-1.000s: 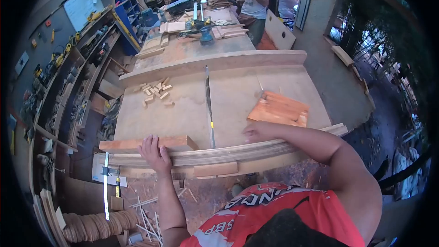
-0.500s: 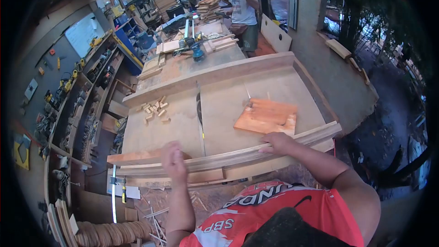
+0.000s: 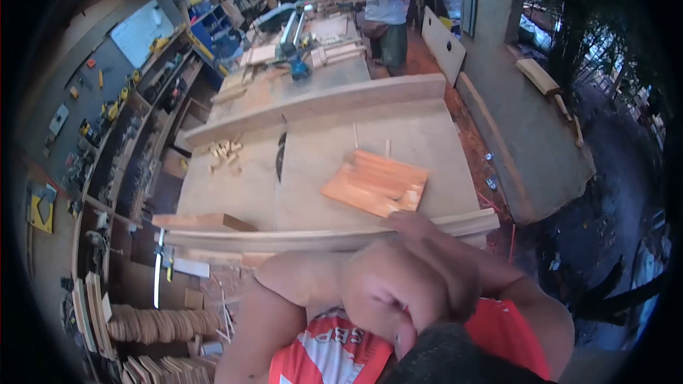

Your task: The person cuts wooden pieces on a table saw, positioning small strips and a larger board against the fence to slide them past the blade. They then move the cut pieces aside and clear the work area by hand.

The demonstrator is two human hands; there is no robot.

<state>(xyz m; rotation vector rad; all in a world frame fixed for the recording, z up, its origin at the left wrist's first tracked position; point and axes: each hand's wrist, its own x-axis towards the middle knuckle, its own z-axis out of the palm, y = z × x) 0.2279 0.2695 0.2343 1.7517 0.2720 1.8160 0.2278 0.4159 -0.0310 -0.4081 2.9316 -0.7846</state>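
My left hand (image 3: 398, 288) is raised close to the camera in front of my chest, its fingers curled in; whatever it may hold is hidden. Behind it, my right hand (image 3: 413, 225) is at the near corner of an orange-brown wooden board (image 3: 380, 181), beside the near wooden rail; its fingers are blurred and partly covered. The board lies flat on the pale sled base (image 3: 235, 203), right of a dark saw blade (image 3: 281, 156) standing in a slot. Small wood offcuts (image 3: 225, 155) are piled left of the blade.
A tall wooden fence (image 3: 320, 110) crosses the far side of the base. Behind it are a bench with wood strips and a blue tool (image 3: 298, 67), and a co-worker (image 3: 388, 7) holding a piece of wood. Tool shelves (image 3: 121, 149) line the left.
My left hand has moved right and up toward the camera from above the near rail. My right hand remains by the board. The view has shifted, so the base and board appear farther left.
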